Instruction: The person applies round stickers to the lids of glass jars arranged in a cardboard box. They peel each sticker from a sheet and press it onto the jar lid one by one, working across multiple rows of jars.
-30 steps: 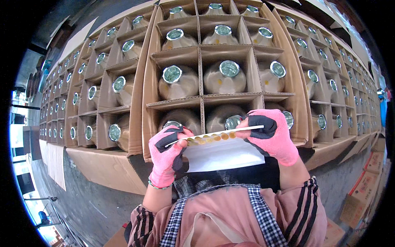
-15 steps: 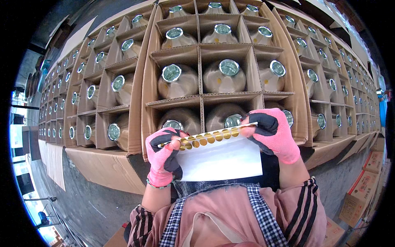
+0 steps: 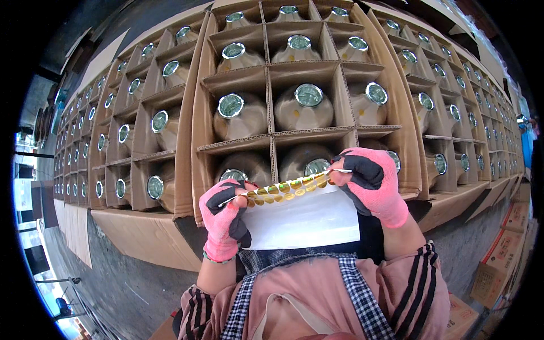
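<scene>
Between my hands stretches a white sticker sheet [image 3: 303, 224] with rows of round gold stickers along its top part, which is bent over. My left hand [image 3: 224, 218], in a pink and black glove, pinches the sheet's left top corner. The right top corner is gripped by my right hand [image 3: 374, 184], gloved the same way. Just beyond the sheet stands a cardboard box [image 3: 334, 135] divided into cells. Each cell holds a glass bottle [image 3: 306, 107] with a round open mouth. The sheet and my hands partly cover the nearest bottles.
More divided boxes of bottles stand close on the left [image 3: 136, 226] and on the right [image 3: 450, 209], their front flaps hanging down. Closed printed cartons [image 3: 496, 263] are stacked at the far right. Grey floor [image 3: 136, 283] shows at the lower left.
The top strip of the sheet has tilted and bent further, so its stickers catch the light and a fold shows. Both hands still hold the corners. The whole view has shifted slightly.
</scene>
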`<action>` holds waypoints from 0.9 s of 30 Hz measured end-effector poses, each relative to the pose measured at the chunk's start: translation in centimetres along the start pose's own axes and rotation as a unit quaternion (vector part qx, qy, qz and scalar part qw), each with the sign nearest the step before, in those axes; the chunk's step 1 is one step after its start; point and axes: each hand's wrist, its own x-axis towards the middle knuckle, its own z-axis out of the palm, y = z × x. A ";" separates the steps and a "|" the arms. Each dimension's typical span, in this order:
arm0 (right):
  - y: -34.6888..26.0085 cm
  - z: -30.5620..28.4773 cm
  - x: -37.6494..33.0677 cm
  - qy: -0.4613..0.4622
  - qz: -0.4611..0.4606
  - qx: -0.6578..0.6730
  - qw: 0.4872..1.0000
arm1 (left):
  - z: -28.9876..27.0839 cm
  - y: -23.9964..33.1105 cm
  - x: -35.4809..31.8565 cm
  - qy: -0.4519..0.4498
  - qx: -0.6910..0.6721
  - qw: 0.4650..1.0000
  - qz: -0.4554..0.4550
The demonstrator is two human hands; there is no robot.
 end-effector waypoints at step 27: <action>-0.2 -0.8 1.6 -0.003 -0.245 -0.285 0.927 | 0.2 0.1 -0.1 0.067 0.004 0.998 -0.015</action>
